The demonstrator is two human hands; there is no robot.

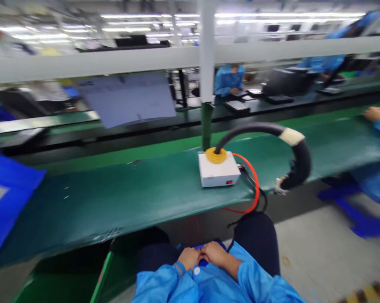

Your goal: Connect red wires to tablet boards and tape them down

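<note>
My left hand (188,258) and my right hand (215,254) rest together in my lap, below the edge of the green bench (114,202). Both are curled, fingers touching each other, around a small blue thing (203,262) that I cannot make out. Blue sleeves cover my forearms. On the bench ahead stands a white box (218,170) with a yellow ring on top and a red switch on its front. A thick black hose (290,147) arcs from the ring to the right and curls down over the bench edge. Red and black cables (254,189) hang from the box.
A white post (206,63) rises behind the box, crossed by a horizontal rail. A paper sheet (129,99) hangs from that rail. A co-worker's hand and blue sleeve (379,118) lie on the bench at right. Other people in blue work at a far bench. A green bin (66,282) sits under the bench.
</note>
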